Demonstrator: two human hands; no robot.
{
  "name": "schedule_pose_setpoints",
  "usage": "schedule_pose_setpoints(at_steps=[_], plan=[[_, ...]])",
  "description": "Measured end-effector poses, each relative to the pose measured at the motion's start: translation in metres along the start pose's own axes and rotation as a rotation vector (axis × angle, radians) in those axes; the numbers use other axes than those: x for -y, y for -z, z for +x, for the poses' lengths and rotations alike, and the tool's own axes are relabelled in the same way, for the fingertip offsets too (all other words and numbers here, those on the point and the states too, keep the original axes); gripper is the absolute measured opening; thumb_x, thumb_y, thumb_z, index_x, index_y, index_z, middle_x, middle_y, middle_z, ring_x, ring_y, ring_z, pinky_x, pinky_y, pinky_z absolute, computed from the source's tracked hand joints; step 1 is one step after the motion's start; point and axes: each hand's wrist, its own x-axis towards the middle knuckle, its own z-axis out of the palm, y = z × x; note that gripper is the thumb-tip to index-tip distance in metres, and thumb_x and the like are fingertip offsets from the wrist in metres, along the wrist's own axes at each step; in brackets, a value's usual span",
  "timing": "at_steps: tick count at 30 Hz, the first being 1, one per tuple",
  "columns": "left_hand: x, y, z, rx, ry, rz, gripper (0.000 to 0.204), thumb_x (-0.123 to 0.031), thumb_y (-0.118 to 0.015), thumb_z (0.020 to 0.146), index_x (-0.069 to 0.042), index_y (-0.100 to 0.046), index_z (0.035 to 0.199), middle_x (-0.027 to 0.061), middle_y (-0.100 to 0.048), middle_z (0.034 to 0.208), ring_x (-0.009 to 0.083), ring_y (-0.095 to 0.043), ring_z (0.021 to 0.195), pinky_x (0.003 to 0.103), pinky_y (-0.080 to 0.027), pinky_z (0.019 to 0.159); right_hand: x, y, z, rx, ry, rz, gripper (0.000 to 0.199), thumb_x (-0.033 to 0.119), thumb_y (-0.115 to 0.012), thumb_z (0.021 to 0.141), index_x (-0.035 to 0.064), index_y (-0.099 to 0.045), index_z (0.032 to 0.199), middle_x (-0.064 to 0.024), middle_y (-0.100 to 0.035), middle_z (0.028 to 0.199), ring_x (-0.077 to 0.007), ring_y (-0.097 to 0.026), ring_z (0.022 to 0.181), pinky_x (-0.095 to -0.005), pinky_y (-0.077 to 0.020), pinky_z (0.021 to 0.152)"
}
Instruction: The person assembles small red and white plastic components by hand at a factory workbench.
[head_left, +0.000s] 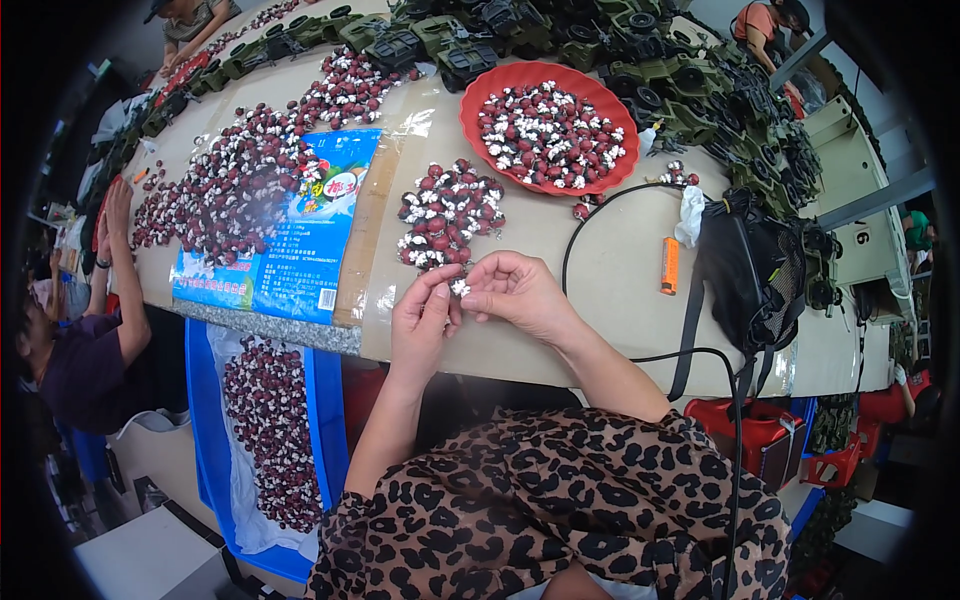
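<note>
Near the front edge of the tabletop [625, 320], the left hand [422, 318] and right hand [528, 297] pinch a small white piece [460, 287] between their fingertips. Just beyond it lies a pile of red-and-white pieces [450, 213]; farther from that edge stands a red bowl [608, 100] holding more. Rightward lies a slim orange object [669, 266].

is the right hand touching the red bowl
Apart: the head view shows bare tabletop between the right hand and the near rim of the red bowl.
</note>
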Motion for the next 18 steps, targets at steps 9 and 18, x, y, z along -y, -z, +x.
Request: schedule_pose_setpoints(at_steps=[9, 18], plan=[[-0.0028, -0.0045, 0.0007, 0.009, -0.025, -0.007, 0.021, -0.009, -0.037, 0.088, -0.002, -0.047, 0.105, 0.0029, -0.055, 0.080, 0.0023, -0.041, 0.055, 0.015, -0.031, 0.045, -0.0093, -0.0028, 0.0013, -0.134, 0.208, -0.211, 0.031, 0.004, -0.071, 0.065, 0.0045, -0.045, 0.082, 0.0028, -0.047, 0.068, -0.0011, -0.041, 0.057, -0.0150, -0.0370, 0.052], [-0.0007, 0.0045, 0.0001, -0.018, 0.021, -0.147, 0.012, -0.009, -0.043, 0.086, -0.006, -0.044, 0.097, 0.0054, -0.053, 0.079, 0.0066, -0.047, 0.056, 0.018, -0.034, 0.043, -0.0089, -0.0039, 0.0022, -0.094, 0.158, -0.452, 0.029, 0.013, -0.071, 0.067, 0.0038, -0.047, 0.080, 0.0025, -0.046, 0.063, -0.0032, -0.040, 0.057, -0.0178, -0.0366, 0.050]])
